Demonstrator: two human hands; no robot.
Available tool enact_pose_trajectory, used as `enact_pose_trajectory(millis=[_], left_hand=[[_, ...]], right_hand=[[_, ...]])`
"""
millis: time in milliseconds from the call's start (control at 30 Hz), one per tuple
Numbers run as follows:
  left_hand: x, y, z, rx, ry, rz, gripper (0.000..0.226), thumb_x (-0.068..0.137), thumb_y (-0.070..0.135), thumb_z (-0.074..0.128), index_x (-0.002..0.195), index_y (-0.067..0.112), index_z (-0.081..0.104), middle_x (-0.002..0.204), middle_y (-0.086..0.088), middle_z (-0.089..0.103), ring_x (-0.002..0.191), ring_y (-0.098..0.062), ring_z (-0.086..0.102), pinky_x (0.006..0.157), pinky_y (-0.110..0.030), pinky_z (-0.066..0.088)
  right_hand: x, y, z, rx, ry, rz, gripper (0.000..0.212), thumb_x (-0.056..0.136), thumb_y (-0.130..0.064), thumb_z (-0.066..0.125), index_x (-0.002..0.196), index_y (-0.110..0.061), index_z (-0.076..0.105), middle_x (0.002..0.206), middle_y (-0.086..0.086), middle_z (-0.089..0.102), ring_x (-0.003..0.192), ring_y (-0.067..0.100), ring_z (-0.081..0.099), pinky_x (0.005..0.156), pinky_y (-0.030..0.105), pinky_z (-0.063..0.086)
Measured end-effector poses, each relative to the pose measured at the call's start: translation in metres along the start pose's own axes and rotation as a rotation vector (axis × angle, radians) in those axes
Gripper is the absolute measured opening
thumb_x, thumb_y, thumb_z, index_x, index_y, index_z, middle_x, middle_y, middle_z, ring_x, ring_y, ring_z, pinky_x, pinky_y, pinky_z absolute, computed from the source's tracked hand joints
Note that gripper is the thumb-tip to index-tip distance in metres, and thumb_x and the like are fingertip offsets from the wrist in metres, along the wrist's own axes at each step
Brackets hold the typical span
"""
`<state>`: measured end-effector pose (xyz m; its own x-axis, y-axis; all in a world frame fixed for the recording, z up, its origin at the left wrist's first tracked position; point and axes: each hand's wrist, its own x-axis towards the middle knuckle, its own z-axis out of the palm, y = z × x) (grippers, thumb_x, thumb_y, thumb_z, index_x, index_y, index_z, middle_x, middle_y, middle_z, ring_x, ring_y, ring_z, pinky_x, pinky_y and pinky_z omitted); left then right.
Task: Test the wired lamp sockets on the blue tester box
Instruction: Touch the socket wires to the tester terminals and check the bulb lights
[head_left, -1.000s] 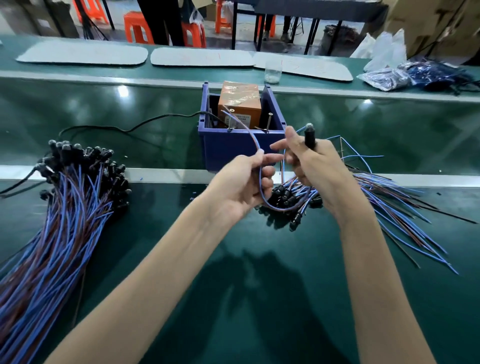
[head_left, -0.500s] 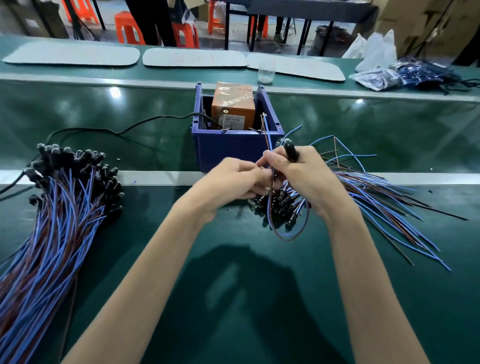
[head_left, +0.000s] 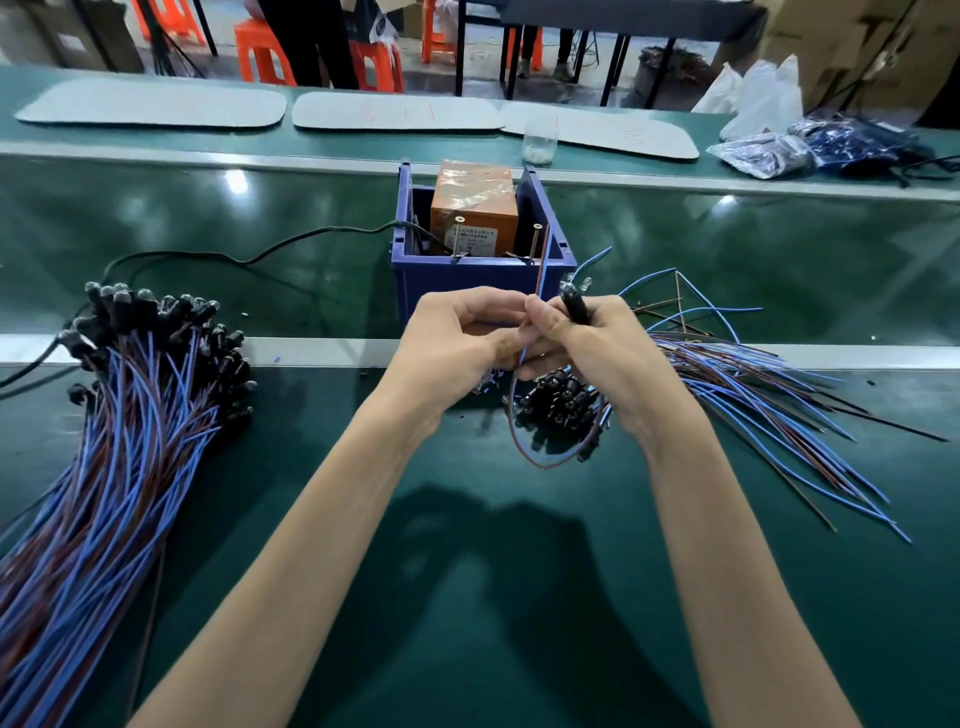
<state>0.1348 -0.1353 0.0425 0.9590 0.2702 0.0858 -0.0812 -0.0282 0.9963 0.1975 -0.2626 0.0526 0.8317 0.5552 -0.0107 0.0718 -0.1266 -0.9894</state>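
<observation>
While my right hand (head_left: 602, 358) grips the black socket (head_left: 575, 307) upright just in front of the blue tester box (head_left: 441, 275) and my left hand (head_left: 457, 343) pinches its wires (head_left: 545, 463) beside it, I note the brown lead (head_left: 542, 260) runs straight up to the right pin (head_left: 535, 236), contact unclear.

- Hands lower than 1 s ago: left hand (head_left: 462, 340) and right hand (head_left: 602, 353) were apart, now pressed together just near of blue tester box (head_left: 483, 291).
- Socket (head_left: 575, 307) in right hand dropped from box-rim level to below rim.
- Wire (head_left: 519, 358) pinched by left hand: 1 s ago arched from left side of box; now brown lead (head_left: 540, 270) stands up by right pin (head_left: 535, 241), contact unclear.
- Slack loop (head_left: 545, 460) appeared 0.5 s ago, now hangs over loose socket pile (head_left: 561, 400).
</observation>
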Motion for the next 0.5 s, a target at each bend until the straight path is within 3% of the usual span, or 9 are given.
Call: enact_pose_trajectory(millis=[167,300,500], left_hand=[[0.0016,0.0009,-0.0013,0.032,0.098,0.014,0.021,0.087,0.001,0.065,0.082,0.021,0.07,0.077,0.004,0.073,0.072,-0.016,0.069,0.074,-0.038,0.061],[0.0005,0.0032,-0.0003,-0.015,0.022,0.003,0.021,0.085,-0.001,0.066,0.095,0.018,0.069,0.09,-0.004,0.074,0.077,-0.018,0.072,0.066,-0.027,0.058],[0.0033,-0.0034,-0.0009,0.114,-0.017,0.001,0.032,0.082,-0.006,0.068,0.094,0.023,0.061,0.087,0.001,0.066,0.071,-0.001,0.066,0.07,-0.017,0.055]], right_hand=[[0.0016,0.0002,0.0002,-0.009,0.001,-0.018,0.027,0.097,-0.018,0.055,0.076,-0.008,0.069,0.068,0.004,0.073,0.06,0.018,0.071,0.058,0.018,0.053],[0.0017,0.001,-0.0019,-0.064,0.03,-0.039,0.031,0.098,-0.02,0.055,0.07,-0.011,0.066,0.063,0.003,0.072,0.052,0.014,0.066,0.056,0.015,0.049],[0.0054,0.0086,-0.002,-0.304,0.041,-0.023,0.037,0.096,-0.028,0.057,0.06,-0.02,0.06,0.055,-0.003,0.065,0.048,0.009,0.058,0.061,0.022,0.046]])
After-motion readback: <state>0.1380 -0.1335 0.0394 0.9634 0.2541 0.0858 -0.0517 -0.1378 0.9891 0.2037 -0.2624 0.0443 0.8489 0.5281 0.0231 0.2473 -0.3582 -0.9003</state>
